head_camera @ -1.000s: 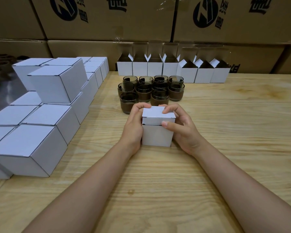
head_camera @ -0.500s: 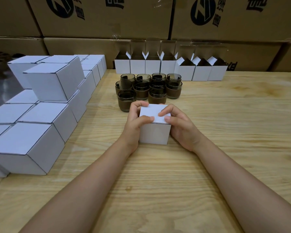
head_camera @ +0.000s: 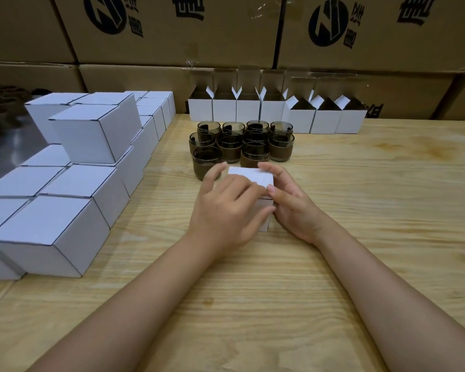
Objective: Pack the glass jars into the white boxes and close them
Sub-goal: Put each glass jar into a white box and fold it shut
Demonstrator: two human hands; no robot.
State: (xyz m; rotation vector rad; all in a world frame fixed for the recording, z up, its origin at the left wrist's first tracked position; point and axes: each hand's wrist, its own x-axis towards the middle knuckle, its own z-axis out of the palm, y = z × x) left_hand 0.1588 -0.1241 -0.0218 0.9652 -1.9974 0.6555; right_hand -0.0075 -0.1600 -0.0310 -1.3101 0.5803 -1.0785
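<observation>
The lid of the white box point(head_camera: 253, 175), ajar a second ago, now lies flat and shut. The left hand point(head_camera: 226, 208) has left the box's left side and slid across its near face and top, fingers spread (blurred with motion). The thumb of the right hand point(head_camera: 293, 202) has shifted to the lid's near right edge.

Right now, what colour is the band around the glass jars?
Dark brown, wrapping the lower half of each smoky glass jar; head view.
</observation>
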